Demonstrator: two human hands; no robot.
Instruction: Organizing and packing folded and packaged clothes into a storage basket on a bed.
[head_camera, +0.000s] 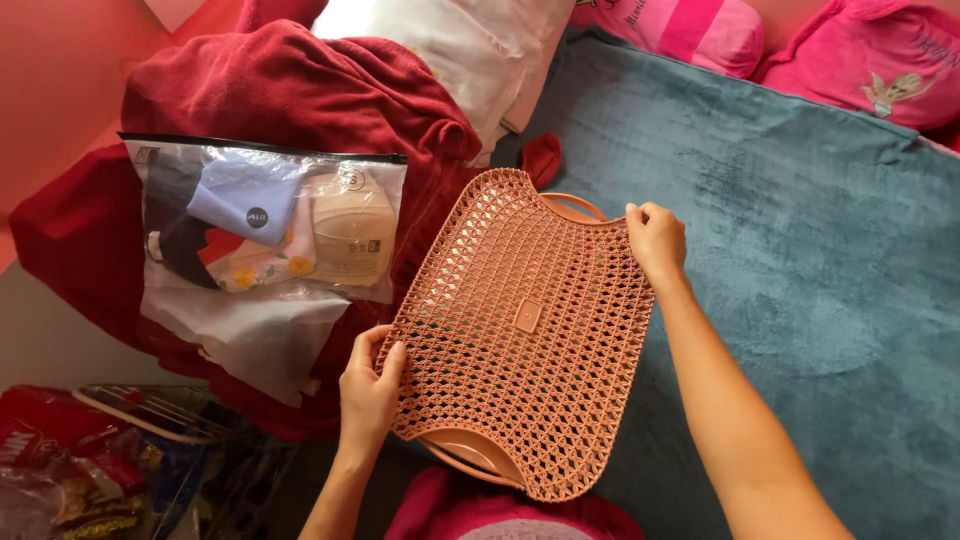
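the flat terracotta lattice basket (522, 330) is held tilted above the near left part of the teal blanket (800, 250), its long axis running from the far end, where a thin handle loop (575, 203) shows, down to the near end just above the person's lap. the left hand (368, 388) clasps the basket's near left edge, thumb on top of the mesh and fingers curled under, the wrist coming straight up from below. the right hand (655, 240) pinches the far right corner beside the handle, fingers closed over the rim, the forearm stretching diagonally along the basket's right side. so the basket lies between the two grips, corner to corner, with the left hand nearer the body and the right reaching farther out. to the left, well apart from both hands, a clear zip pouch (265, 225) of folded cloth items rests on a dark red towel (300, 90) at the blanket's left edge; pink cushions (860, 55) line the far edge.
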